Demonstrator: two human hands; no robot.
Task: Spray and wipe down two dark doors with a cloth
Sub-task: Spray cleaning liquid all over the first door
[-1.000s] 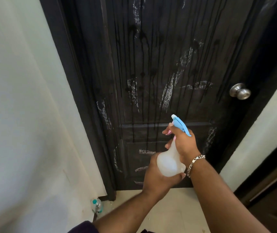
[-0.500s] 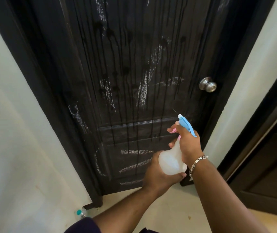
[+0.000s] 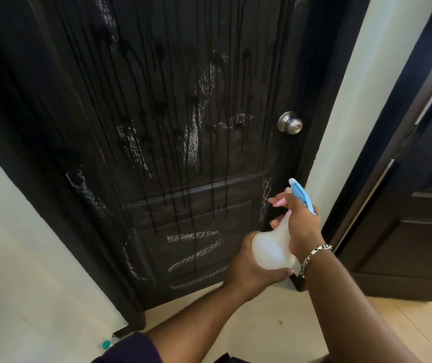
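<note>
A: Door [image 3: 173, 132], chalk-smeared and streaked with drips, stands ahead and left of us. Our right hand [image 3: 301, 226] is clamped on the spray bottle [image 3: 272, 247] neck, fingers [image 3: 277, 200] on the pink trigger.

B: Our left hand [image 3: 251, 271] cups its base. The nozzle [image 3: 294, 183] tilts up-left toward the panel; a second door [image 3: 413, 218] waits to our right.
</note>
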